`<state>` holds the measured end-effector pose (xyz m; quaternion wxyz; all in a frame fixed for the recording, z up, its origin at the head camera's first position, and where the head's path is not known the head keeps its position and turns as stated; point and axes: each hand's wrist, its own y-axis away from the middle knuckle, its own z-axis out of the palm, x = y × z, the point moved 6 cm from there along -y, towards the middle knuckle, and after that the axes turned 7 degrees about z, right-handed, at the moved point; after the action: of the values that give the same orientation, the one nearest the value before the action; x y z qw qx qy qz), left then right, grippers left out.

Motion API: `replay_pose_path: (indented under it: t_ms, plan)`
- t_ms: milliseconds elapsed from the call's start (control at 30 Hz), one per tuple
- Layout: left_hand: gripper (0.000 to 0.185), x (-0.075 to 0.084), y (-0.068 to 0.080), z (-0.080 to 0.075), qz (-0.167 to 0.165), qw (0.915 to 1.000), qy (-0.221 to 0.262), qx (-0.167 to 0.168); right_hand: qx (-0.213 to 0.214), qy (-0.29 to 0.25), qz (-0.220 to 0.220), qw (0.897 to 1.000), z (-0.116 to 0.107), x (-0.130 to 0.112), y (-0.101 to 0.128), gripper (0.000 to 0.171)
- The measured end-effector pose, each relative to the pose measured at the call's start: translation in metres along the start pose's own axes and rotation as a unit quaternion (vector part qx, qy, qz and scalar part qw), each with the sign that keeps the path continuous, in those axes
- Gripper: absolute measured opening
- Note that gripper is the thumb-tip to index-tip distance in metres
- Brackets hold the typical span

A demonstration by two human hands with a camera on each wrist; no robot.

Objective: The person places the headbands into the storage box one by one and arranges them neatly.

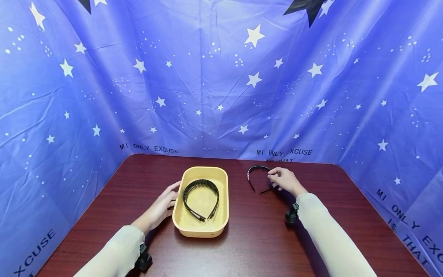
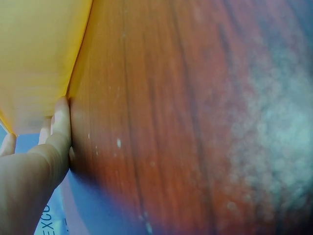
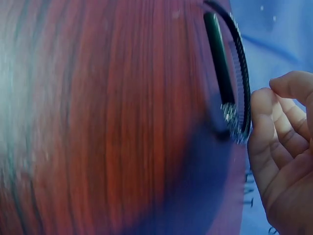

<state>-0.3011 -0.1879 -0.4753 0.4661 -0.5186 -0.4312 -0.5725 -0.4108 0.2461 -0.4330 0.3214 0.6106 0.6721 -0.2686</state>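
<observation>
A yellow plastic bin stands on the table left of centre, and black toothed headbands lie inside it, overlapping each other. My left hand rests its extended fingers against the bin's left side; in the left wrist view those fingers touch the yellow wall. A thin black headband with a glittery section lies farther back on the right. Beside its right arm is my right hand, loosely bent, thumb close to the index fingertip. Nothing shows between the thumb and the fingertips.
The dark red wood-grain table has rounded far corners. A blue curtain with white stars and printed lettering surrounds it at the back and sides. Small black devices sit on both wrists over pale sleeves.
</observation>
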Motion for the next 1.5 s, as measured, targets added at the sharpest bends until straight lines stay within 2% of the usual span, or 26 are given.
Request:
replay_pose_path:
  t_ms: [433,767,1033,1500]
  plan:
    - [0.057,0.000,0.000,0.000,0.003,1.0000,-0.005,-0.004,0.021,-0.048,0.063,0.997,-0.015,0.035,0.000,0.031]
    - [0.057,0.001,0.000,0.001,0.001,1.0000,-0.007,-0.001,-0.007,-0.111,0.077,0.991,-0.008,0.041,0.004,0.041]
    - [0.057,0.003,0.001,0.001,-0.001,0.9999,-0.011,-0.006,-0.010,-0.146,0.091,0.985,-0.003,0.044,0.004,0.048]
    - [0.058,0.003,0.001,0.001,-0.001,1.0000,-0.004,-0.007,-0.006,-0.128,0.107,0.986,-0.001,0.044,0.005,0.047]
